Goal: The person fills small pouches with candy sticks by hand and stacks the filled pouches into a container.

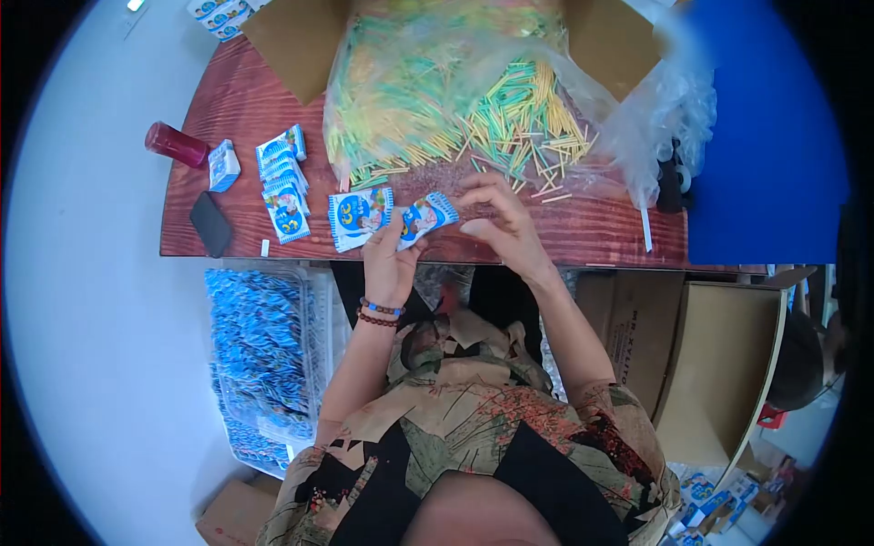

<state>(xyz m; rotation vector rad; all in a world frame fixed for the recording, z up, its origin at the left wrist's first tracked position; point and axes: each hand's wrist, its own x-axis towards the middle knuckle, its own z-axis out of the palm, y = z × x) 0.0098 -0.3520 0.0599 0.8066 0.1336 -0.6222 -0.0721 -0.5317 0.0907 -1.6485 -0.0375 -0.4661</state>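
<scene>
My left hand (392,264) is closed on a blue-and-white packet (426,221), which tilts up to the right over the table's front part. Another blue-and-white packet (358,217) lies just left of those fingers, partly behind them. To the right of the held packet is my right hand (503,221), its thumb and fingers apart with nothing between them. Beyond both hands, yellow, green and pink sticks (523,114) spill from a large clear plastic bag (401,82).
Several packets (286,187) lie overlapped at the left, near a small white-blue pack (223,166), a red cylinder (176,144) and a dark phone-like object (210,224). Below the table stand a tub of blue packets (259,341) and a cardboard box (719,364).
</scene>
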